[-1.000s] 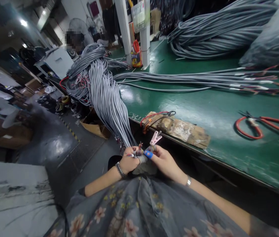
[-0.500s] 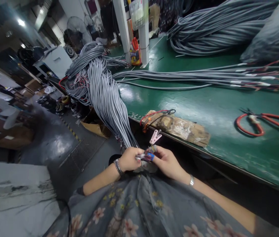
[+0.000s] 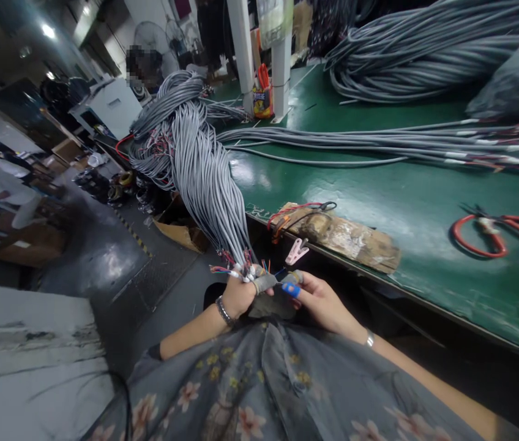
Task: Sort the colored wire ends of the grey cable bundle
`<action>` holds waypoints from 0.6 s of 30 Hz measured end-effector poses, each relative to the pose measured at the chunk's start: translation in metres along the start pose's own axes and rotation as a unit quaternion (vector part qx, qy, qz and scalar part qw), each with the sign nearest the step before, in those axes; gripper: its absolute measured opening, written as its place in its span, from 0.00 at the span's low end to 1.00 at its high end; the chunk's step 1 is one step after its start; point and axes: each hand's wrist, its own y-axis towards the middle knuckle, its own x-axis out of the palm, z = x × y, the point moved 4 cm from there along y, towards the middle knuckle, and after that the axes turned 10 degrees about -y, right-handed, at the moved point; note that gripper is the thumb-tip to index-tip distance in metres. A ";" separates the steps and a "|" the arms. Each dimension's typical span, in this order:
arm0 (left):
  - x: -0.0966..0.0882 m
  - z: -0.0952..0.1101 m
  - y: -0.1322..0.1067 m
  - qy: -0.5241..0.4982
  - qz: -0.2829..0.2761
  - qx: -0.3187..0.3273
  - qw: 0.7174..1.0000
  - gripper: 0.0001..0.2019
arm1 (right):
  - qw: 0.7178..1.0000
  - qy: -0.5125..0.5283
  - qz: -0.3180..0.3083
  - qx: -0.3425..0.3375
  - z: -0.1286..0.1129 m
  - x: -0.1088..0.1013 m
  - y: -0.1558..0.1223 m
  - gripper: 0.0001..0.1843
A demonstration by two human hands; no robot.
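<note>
My left hand [image 3: 240, 297] is closed around the stripped ends of a thick bundle of grey cables [image 3: 216, 184]. Coloured wire ends [image 3: 223, 269] and white sleeves [image 3: 243, 273] stick out above its fingers, and grey tape covers the thumb. My right hand [image 3: 319, 300] is beside it in a pinch, with blue tape on the thumb and a grey wrap on a finger. A thin wire seems to run between the fingertips of both hands. Just above the right hand is a pink clothespin [image 3: 297, 251] at the bench edge.
A worn wooden block [image 3: 346, 239] with red and black leads lies along the green bench [image 3: 425, 202] edge. Orange-handled pliers [image 3: 480, 236] rest to the right. More grey cables [image 3: 333, 141] stretch across the bench, and a large coil [image 3: 415, 55] is behind. A cardboard box [image 3: 179, 229] stands below.
My left hand has shifted its grip, and the coloured wire ends now fan out above it. My hands are slightly farther apart. The view has turned a little to the left.
</note>
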 end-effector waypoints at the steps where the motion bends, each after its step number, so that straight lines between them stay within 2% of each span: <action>1: 0.000 0.001 0.000 0.006 -0.010 -0.008 1.000 0.20 | 1.000 0.002 0.003 0.000 0.001 -0.001 0.001 0.26; 5: 0.002 0.004 -0.001 0.031 -0.050 -0.044 0.997 0.20 | 1.000 0.008 0.017 -0.006 0.003 -0.001 0.006 0.26; 9: 0.004 0.005 0.000 0.057 -0.093 -0.030 0.994 0.19 | 1.000 0.000 0.011 -0.020 -0.005 0.006 0.011 0.26; 13: 0.004 0.002 0.000 0.098 -0.102 -0.030 0.989 0.18 | 0.999 0.013 0.046 -0.016 -0.005 0.006 0.011 0.24; 18: 0.004 0.002 0.001 0.087 -0.089 -0.031 0.992 0.20 | 0.993 0.082 0.087 0.020 0.006 0.005 0.009 0.25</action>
